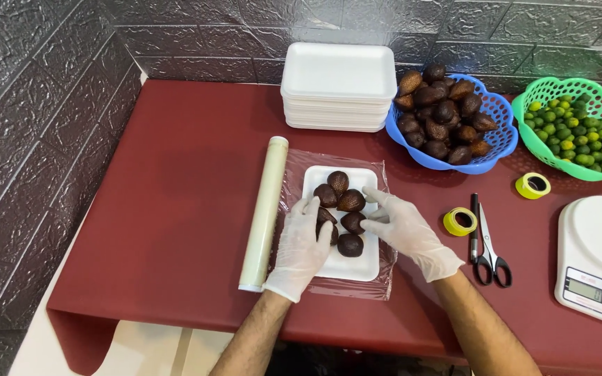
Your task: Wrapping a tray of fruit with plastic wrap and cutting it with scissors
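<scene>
We see both hands in thin white gloves working over a white foam tray (366,266) that sits on a sheet of clear cling film (382,170) spread on the dark red counter (175,174). The tray carries six dark brown scaly fruits (350,201), bunched toward its left and middle.

Our left hand (301,251) lies across the tray's left edge, its fingers (313,209) spread loosely and resting against the fruits nearest that side; they are clamped on nothing. Our right hand (407,230) comes in from the right, fingers apart, with the forefinger stretched toward the upper fruits and the tips touching or just beside them; it grips nothing that we can make out.

Just left of the tray lies the roll of cling film (264,213), running lengthwise up the counter. Behind the tray stands a stack of empty foam trays (338,85). To its right, a blue basket (499,132) holds more of the brown fruits, and a green basket (593,94) holds small limes. Near our right hand we find two yellow tape rolls (460,221), black scissors (485,244) and a white kitchen scale (597,257).
</scene>
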